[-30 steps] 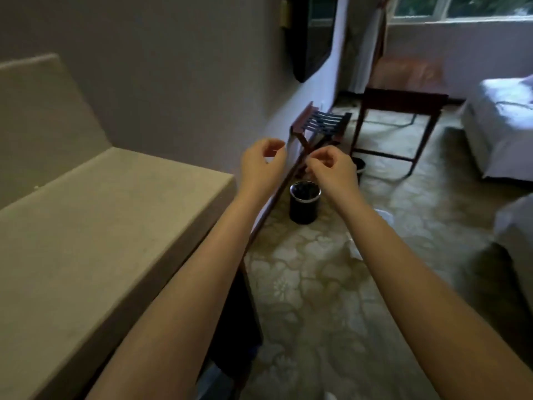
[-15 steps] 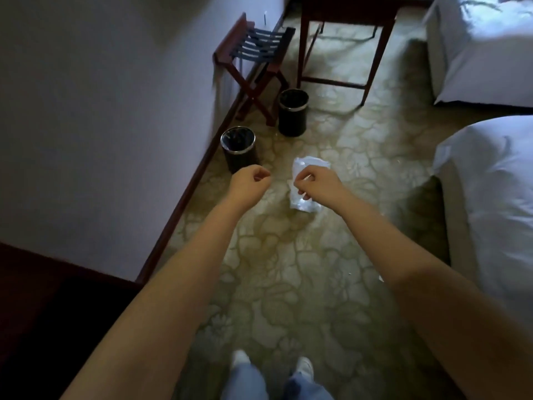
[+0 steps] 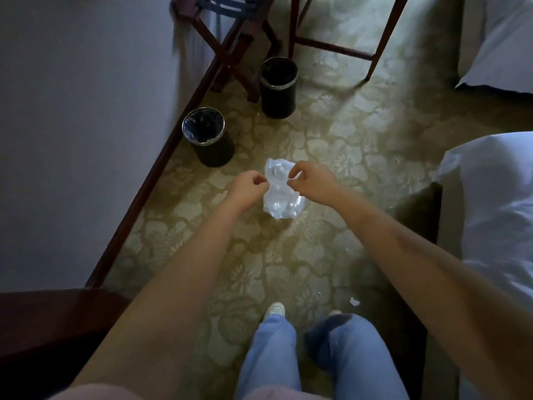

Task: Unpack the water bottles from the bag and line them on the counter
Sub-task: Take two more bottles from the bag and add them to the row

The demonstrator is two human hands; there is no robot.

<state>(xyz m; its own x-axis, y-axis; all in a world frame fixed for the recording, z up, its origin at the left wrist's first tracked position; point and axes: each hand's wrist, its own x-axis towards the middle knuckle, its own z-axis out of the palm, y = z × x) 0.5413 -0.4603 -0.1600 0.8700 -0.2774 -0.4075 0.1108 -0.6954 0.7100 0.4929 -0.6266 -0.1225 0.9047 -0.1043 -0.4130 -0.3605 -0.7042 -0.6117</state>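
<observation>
Both bare arms reach forward from the bottom corners toward the middle of the frame, over a patterned carpet point(image 3: 288, 255). The left hand point(image 3: 248, 189) is curled into a loose fist, thumb and forefinger pinched together at the left edge of a clear plastic bag point(image 3: 281, 194). The right hand point(image 3: 313, 181) is also curled, its thumb and forefinger pinched at the bag's upper right edge. The picture is dim and soft here, so it is hard to tell whether either pinch actually has plastic in it or only sits in front of it.

The bag lies just above the centre of the frame, between the two hands, pale and crumpled, with rounded clear shapes inside that may be water bottles.

Up and to the left of the bag stands a black bin point(image 3: 209, 137) with a silver rim and a dark liner, close to the wooden skirting. A second black bin point(image 3: 278, 86) stands higher in the frame, beside the crossed legs of a folding rack point(image 3: 230, 39). White bedding point(image 3: 496, 197) fills the right edge. At the bottom, blue jeans point(image 3: 317, 356) and a white shoe point(image 3: 275, 308) show.
</observation>
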